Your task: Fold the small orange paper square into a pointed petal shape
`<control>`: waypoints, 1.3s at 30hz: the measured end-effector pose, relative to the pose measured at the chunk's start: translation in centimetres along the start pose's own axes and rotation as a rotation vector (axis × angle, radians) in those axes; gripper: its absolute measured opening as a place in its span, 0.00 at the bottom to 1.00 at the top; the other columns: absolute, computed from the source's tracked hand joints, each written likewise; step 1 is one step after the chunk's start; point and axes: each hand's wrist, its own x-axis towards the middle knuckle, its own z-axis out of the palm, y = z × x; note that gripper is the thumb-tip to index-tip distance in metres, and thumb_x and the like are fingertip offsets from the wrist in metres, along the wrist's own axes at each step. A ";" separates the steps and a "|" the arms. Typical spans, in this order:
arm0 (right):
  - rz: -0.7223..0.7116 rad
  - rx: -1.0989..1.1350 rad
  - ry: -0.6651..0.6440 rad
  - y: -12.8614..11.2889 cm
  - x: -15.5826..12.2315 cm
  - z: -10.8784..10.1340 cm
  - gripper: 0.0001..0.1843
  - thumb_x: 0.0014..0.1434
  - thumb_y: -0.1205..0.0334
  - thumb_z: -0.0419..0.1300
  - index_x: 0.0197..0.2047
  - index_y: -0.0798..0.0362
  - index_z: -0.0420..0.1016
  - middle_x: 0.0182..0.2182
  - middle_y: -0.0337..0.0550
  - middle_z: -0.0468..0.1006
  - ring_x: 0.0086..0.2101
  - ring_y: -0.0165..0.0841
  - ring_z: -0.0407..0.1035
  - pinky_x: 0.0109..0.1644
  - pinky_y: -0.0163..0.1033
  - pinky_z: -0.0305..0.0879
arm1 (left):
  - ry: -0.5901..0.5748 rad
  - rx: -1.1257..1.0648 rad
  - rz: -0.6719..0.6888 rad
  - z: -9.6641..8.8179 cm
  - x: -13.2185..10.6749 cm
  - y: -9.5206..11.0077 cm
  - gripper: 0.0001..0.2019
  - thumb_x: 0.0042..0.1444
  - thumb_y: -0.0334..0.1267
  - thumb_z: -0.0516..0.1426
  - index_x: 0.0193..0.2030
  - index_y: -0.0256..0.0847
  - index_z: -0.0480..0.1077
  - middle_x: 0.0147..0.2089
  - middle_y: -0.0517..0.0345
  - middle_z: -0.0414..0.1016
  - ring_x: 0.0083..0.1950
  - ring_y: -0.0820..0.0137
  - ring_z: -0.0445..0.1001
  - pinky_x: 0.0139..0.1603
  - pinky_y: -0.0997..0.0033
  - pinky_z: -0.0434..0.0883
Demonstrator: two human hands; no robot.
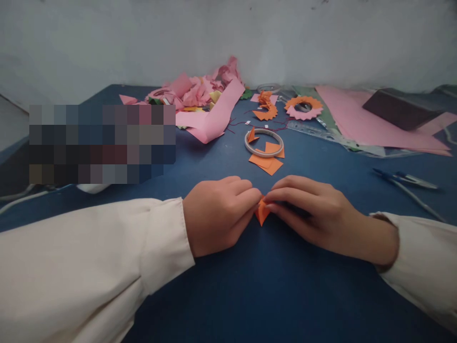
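Between my two hands is a small folded piece of orange paper (262,214), its pointed tip toward me, just over the blue table. My left hand (223,214) pinches its left side, fingers curled inward. From the other side my right hand (314,212) holds it with thumb and fingertips. The fingers hide the paper's upper part. Just beyond my hands lie several orange paper squares (272,166), partly under a roll of tape (246,143). A folded orange piece (253,135) stands at the roll's left side.
Crumpled pink paper scraps (193,90) are heaped at the back left. A pleated orange and pink paper ring (303,105) and a partial orange ring (268,112) lie farther back. To the right are a clear ruler (317,132), pink sheets (357,119), a dark box (400,108) and pens (410,180).
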 end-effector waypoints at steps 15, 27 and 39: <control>0.068 -0.050 -0.055 -0.4 0.0 -0.3 0.09 0.58 0.67 0.53 0.44 0.56 0.66 0.37 0.48 0.71 0.36 0.34 0.65 0.38 0.40 0.64 | -0.019 0.011 -0.001 -0.1 0.1 0.1 0.11 0.62 0.33 0.45 0.37 0.37 0.68 0.32 0.58 0.69 0.33 0.69 0.65 0.31 0.70 0.62; 0.000 -0.072 -0.060 -0.1 -0.1 0.0 0.07 0.61 0.66 0.53 0.44 0.55 0.66 0.34 0.46 0.71 0.33 0.33 0.65 0.34 0.38 0.63 | -0.018 0.000 0.008 -0.2 0.1 0.0 0.11 0.62 0.33 0.45 0.38 0.37 0.68 0.33 0.58 0.69 0.34 0.69 0.66 0.32 0.70 0.63; -0.042 -0.008 -0.086 0.3 -0.1 0.0 0.05 0.63 0.68 0.51 0.42 0.55 0.66 0.34 0.45 0.72 0.33 0.30 0.66 0.34 0.37 0.64 | -0.038 0.005 0.041 -0.1 0.0 -0.1 0.12 0.62 0.32 0.45 0.39 0.36 0.69 0.34 0.57 0.71 0.34 0.69 0.67 0.32 0.71 0.64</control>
